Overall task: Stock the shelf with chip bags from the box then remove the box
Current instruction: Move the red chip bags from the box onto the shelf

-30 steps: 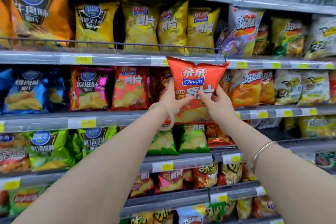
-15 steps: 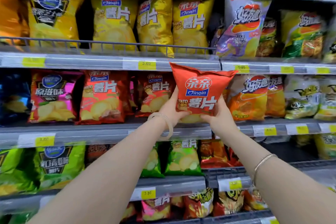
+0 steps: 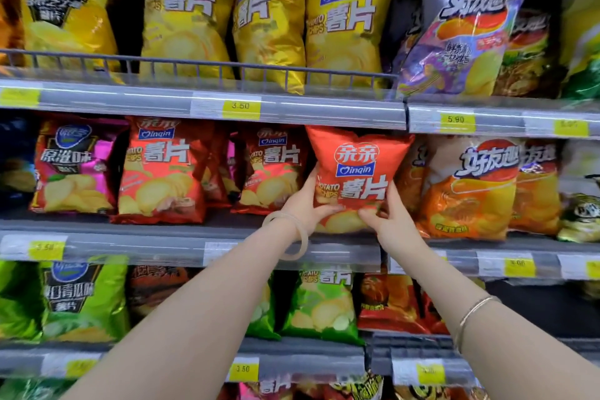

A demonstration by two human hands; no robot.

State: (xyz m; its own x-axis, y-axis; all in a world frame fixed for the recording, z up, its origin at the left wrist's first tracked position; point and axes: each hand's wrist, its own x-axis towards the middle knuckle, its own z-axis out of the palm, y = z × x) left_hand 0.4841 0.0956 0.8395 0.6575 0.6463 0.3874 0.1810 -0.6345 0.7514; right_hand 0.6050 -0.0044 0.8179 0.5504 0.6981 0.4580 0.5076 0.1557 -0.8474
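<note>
A red chip bag [image 3: 358,169] stands upright at the right end of the middle shelf [image 3: 181,245], next to two matching red bags [image 3: 162,172]. My left hand [image 3: 303,204] grips its lower left corner and my right hand [image 3: 388,217] grips its lower right corner. The bag's bottom edge is hidden behind my fingers, so I cannot tell whether it rests on the shelf. The box is out of view.
Yellow chip bags [image 3: 341,19] fill the shelf above behind a wire rail [image 3: 201,68]. Orange bags [image 3: 470,188] stand just right of the red bag. Green bags [image 3: 321,305] fill the shelf below. Price tags line each shelf edge.
Both hands have carried the red bag forward and slightly down into the middle shelf slot. The view has moved closer to the shelves.
</note>
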